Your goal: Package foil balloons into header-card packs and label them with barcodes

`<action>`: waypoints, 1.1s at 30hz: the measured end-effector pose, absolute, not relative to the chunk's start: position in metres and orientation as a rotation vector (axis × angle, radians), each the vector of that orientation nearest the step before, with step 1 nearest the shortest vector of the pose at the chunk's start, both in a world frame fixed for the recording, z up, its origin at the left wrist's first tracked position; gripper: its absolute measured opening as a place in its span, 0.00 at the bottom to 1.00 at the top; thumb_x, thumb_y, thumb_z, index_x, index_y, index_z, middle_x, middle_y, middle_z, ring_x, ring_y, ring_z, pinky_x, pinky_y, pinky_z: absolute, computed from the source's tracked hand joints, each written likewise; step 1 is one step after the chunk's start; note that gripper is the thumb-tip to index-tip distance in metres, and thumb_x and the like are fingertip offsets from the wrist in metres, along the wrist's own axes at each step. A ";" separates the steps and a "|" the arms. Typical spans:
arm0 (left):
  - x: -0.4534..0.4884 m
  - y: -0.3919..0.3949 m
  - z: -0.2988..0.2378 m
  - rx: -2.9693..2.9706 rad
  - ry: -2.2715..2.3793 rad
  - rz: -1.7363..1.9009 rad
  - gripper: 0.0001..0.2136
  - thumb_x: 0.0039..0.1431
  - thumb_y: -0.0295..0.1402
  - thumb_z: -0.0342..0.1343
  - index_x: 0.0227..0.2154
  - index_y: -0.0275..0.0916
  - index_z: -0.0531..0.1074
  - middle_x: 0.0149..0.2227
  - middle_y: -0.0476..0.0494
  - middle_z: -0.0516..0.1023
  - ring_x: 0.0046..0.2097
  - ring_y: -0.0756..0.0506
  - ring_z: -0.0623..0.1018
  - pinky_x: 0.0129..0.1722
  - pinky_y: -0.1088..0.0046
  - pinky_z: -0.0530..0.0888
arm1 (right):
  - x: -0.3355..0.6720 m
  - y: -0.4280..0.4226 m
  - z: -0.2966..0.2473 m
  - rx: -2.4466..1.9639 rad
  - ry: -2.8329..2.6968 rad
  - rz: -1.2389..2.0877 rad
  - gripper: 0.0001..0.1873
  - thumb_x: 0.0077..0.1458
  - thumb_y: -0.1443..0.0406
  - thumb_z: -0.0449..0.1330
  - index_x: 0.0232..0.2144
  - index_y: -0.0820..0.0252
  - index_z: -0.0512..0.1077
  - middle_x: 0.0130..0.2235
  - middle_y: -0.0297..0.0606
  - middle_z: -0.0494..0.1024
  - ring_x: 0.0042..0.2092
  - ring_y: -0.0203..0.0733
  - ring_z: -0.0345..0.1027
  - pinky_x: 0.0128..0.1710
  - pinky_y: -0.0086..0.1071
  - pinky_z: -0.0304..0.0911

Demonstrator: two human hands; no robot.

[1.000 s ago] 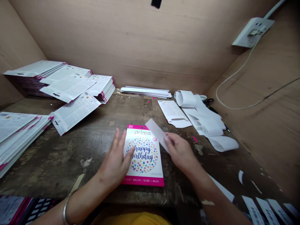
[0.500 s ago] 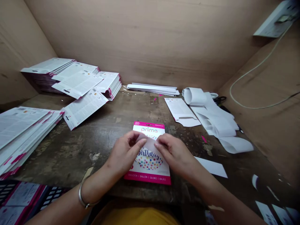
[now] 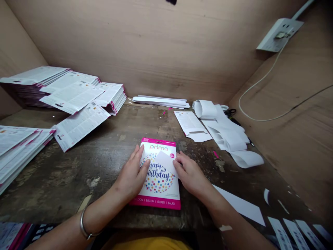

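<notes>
Both of your hands are at the birthday packet, which lies face up on the worn table right in front of you. Your left hand rests along its left edge, fingers close together, thumb set apart and laid over the printed front. Your right hand pinches the white slip between thumb and forefinger, the other fingers bent near the packet's right edge. The slip lies aslant over part of the word "happy"; from this angle you can't be sure whether it touches the packet or hangs just above it.

Let your left thumb bear down lightly, enough that the packet shouldn't turn under you. Keep the pinch soft and near the slip's end, since thin paper like this would probably crease. Judge its slant against the packet's straight sides, and swing it from the wrist rather than dragging it. Mind the loose white sheet beside your right forearm; a sleeve-wide sweep could nudge it.
</notes>
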State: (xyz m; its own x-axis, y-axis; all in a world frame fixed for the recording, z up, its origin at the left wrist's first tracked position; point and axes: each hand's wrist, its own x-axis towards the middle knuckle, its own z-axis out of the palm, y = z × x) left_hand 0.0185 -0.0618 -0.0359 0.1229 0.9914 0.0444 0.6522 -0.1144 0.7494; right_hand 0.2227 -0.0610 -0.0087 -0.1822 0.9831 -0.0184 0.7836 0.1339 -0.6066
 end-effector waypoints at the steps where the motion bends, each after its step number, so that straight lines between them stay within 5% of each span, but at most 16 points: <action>1: 0.017 -0.066 -0.036 1.882 1.579 0.759 0.29 0.63 0.40 0.42 0.62 0.27 0.50 0.65 0.26 0.49 0.66 0.38 0.51 0.62 0.53 0.55 | 0.225 -0.060 -0.008 -1.709 -2.028 0.703 0.14 0.60 0.64 0.46 0.24 0.56 0.62 0.42 0.43 0.76 0.55 0.50 0.63 0.57 0.44 0.54; 5: 0.010 -0.089 -0.035 2.153 1.512 0.642 0.28 0.61 0.41 0.48 0.62 0.37 0.54 0.67 0.34 0.44 0.66 0.35 0.46 0.61 0.50 0.57 | 0.230 -0.057 -0.008 -1.723 -2.022 0.696 0.13 0.60 0.65 0.46 0.25 0.57 0.64 0.46 0.44 0.75 0.56 0.51 0.62 0.54 0.43 0.57; 13: 0.017 -0.106 -0.043 2.170 1.642 0.448 0.27 0.63 0.38 0.44 0.61 0.28 0.55 0.66 0.23 0.43 0.64 0.32 0.57 0.58 0.52 0.63 | 0.219 -0.055 -0.011 -1.736 -2.076 0.663 0.12 0.60 0.64 0.46 0.24 0.57 0.60 0.41 0.51 0.75 0.56 0.57 0.61 0.53 0.47 0.57; 22: 0.015 -0.097 -0.042 2.000 1.664 0.613 0.29 0.62 0.41 0.45 0.61 0.28 0.51 0.65 0.23 0.46 0.66 0.34 0.50 0.60 0.51 0.59 | 0.224 -0.054 -0.018 -1.752 -1.977 0.670 0.13 0.60 0.63 0.45 0.24 0.57 0.62 0.58 0.56 0.64 0.60 0.52 0.56 0.51 0.43 0.60; 33: 0.020 -0.078 -0.044 1.982 1.677 0.593 0.30 0.61 0.39 0.46 0.61 0.26 0.51 0.64 0.24 0.51 0.66 0.33 0.50 0.61 0.48 0.55 | 0.220 -0.052 -0.024 -1.727 -2.007 0.643 0.14 0.60 0.61 0.45 0.24 0.57 0.63 0.57 0.54 0.66 0.57 0.53 0.61 0.49 0.42 0.60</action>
State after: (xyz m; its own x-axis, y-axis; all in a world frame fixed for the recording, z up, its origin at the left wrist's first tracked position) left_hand 0.0200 -0.0777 -0.0440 0.1582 0.9871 0.0230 0.7823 -0.1395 0.6071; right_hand 0.2196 -0.0523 -0.0237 -0.1451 0.9893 0.0119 0.7980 0.1242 -0.5897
